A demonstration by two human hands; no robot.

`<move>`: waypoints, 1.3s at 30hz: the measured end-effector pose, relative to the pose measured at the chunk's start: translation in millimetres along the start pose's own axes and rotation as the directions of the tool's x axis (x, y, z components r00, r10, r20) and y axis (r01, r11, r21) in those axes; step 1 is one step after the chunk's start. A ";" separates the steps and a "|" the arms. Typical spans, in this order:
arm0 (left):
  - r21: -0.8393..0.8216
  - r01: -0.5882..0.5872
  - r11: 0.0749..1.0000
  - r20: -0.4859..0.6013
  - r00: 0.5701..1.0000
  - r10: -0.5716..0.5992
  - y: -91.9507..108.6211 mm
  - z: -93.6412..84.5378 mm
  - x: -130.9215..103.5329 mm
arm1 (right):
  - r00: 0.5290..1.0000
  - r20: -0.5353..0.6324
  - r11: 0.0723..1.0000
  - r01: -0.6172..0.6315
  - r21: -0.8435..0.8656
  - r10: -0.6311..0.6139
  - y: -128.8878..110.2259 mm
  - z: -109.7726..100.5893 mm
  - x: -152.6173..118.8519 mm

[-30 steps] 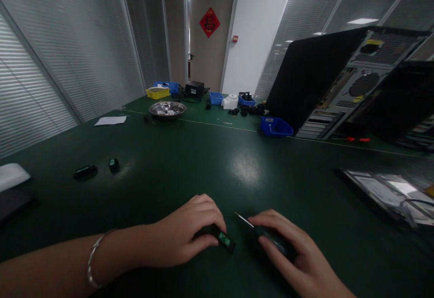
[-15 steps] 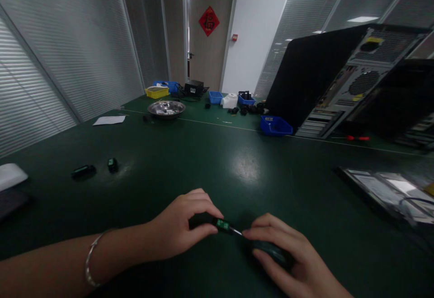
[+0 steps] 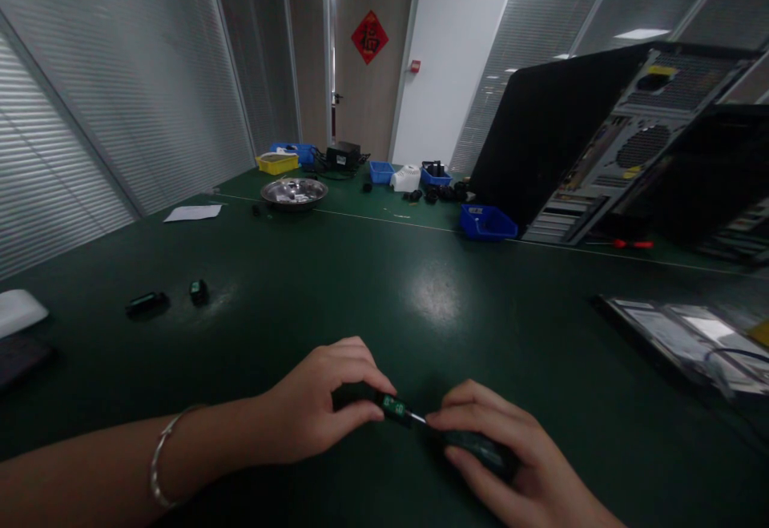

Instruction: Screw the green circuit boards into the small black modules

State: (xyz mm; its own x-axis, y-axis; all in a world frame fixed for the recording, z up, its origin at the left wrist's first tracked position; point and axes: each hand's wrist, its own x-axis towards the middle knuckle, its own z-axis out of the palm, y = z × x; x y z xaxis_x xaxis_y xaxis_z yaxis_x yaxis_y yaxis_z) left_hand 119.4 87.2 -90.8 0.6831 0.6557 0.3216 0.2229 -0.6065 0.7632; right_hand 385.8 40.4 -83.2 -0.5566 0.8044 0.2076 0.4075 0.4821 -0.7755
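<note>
My left hand (image 3: 336, 400) pinches a small black part with a green face (image 3: 394, 407) between thumb and fingers, just over the table. My right hand (image 3: 510, 448) is closed around the dark handle of a screwdriver (image 3: 481, 449). The screwdriver's thin metal shaft points left, its end at the right side of the small part. Whether the tip sits in a screw is too small to tell. Two similar small black parts lie on the left of the table, one long (image 3: 146, 304) and one turned end-on (image 3: 198, 292).
On the green table (image 3: 360, 288) a metal bowl (image 3: 294, 194) stands far left of centre. A blue bin (image 3: 488, 223) sits by a large black computer case (image 3: 558, 135). Metal drives (image 3: 690, 336) lie at right, and a red-handled screwdriver (image 3: 632, 244) lies behind them.
The small part and the screwdriver shaft have dipped slightly toward me. Both hands keep their grip and have hardly moved.
</note>
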 end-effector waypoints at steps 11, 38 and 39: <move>0.025 -0.014 1.000 0.067 0.998 0.012 5.3 1.8 -0.3 | 1.000 0.005 1.000 -0.001 -0.023 0.001 -5.5 0.8 2.6; 0.104 0.203 0.974 0.189 0.957 -0.220 12.7 -0.1 -2.3 | 0.945 -0.284 0.986 -0.169 -0.008 0.160 2.8 -0.5 -3.4; 0.109 0.194 0.975 0.188 0.959 -0.212 12.6 0.3 -2.3 | 0.937 -0.294 0.981 -0.196 0.010 0.190 4.1 0.3 -4.3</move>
State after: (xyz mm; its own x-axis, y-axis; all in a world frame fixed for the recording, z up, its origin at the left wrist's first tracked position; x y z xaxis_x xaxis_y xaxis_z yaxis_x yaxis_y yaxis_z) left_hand 120.8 78.0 -82.1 0.7383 0.6732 0.0413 0.4261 -0.5131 0.7451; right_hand 389.7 38.9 -87.5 -0.2310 0.9472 0.2224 0.5017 0.3118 -0.8069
